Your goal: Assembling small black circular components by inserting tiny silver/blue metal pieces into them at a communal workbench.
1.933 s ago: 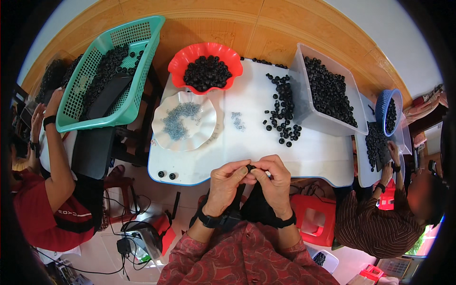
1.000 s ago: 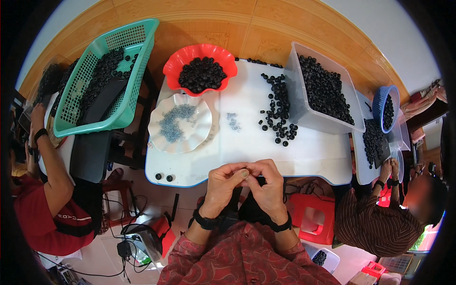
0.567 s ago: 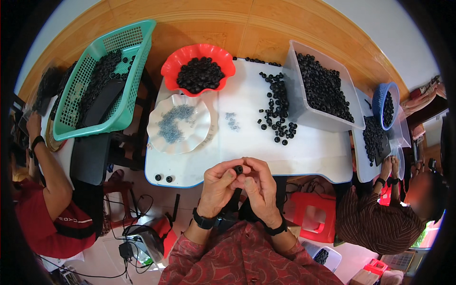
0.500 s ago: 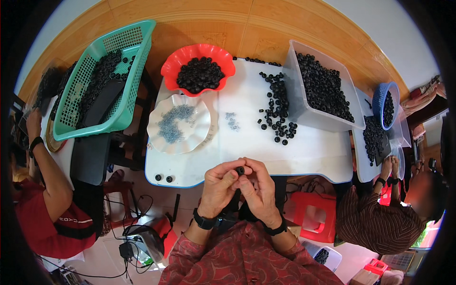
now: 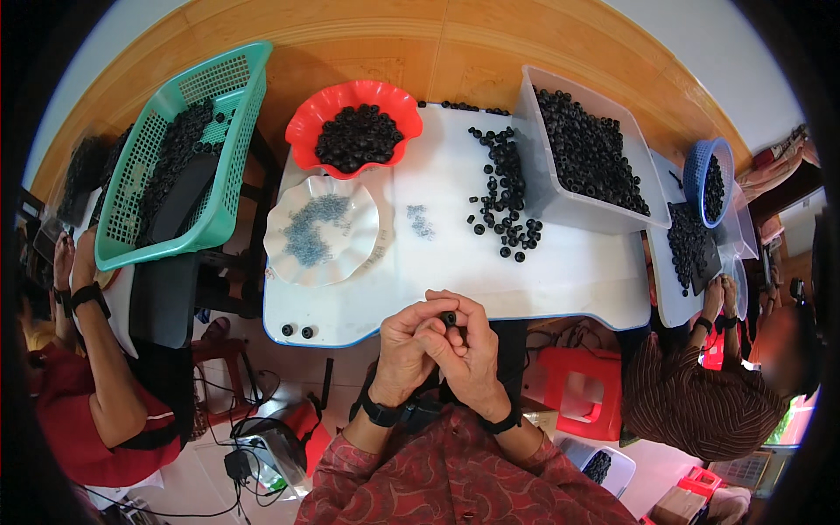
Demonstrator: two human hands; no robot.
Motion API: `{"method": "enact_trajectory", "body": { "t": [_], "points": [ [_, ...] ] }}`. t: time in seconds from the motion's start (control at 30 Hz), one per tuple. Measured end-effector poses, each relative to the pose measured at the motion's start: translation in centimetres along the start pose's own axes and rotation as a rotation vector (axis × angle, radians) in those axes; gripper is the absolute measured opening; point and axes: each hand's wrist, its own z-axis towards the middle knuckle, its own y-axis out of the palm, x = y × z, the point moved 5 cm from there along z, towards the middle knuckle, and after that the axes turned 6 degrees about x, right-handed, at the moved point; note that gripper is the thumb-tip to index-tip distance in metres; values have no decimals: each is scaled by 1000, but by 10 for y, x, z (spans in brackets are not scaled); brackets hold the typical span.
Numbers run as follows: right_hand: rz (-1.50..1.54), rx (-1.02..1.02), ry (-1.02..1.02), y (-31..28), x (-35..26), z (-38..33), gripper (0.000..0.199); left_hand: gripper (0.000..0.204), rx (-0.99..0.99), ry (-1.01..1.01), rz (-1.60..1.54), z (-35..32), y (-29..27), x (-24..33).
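Observation:
Just off the table's front edge, my left hand and my right hand meet with bent fingers around one small black cylindrical part. Its end, with a hole in it, faces up between the fingertips. Anything else pinched there is hidden. Beyond them, a scalloped white dish holds tiny pale grey-blue pieces, too small to name, and a small patch of the same pieces lies beside it. Loose black parts are spread to the right. A pair of black parts sits at the front left corner.
A red scalloped bowl and a translucent bin, both with black parts, stand at the back of the white table. A green basket is left, a blue basket right. People work on both sides. Red stools and cables lie below.
My right thumb and fingers have shifted around the black part, and both hands stay together. At the left, the co-worker's arm has moved in toward the green basket.

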Motion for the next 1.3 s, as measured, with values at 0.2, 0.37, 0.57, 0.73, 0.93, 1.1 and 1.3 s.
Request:
{"method": "enact_trajectory", "body": {
  "t": [0.2, 0.37, 0.57, 0.73, 0.93, 1.1, 1.3],
  "points": [
    [57, -3, 82, -4, 3, 0, 52, 32, -6, -13, -23, 1, 5, -1],
    [43, 48, -22, -5, -6, 3, 49, 35, -72, -47, -104, 4, -3, 0],
    [-152, 77, -250, -11, -22, 8, 36, 35, -74, -66, -168, 8, -20, -3],
    [-270, 61, -328, -14, -22, 9, 30, 35, 0, -93, -55, 7, -14, 1],
    [-220, -76, -239, -26, -9, 13, 29, 30, 42, -133, 93, 7, -21, -2],
    [-34, -127, -120, -36, 10, 14, 26, 23, 31, -206, 90, 6, -14, -6],
    [129, -157, -35, -41, 23, 14, 22, 18, 48, -242, 87, 5, -15, -14]
  ]
}}
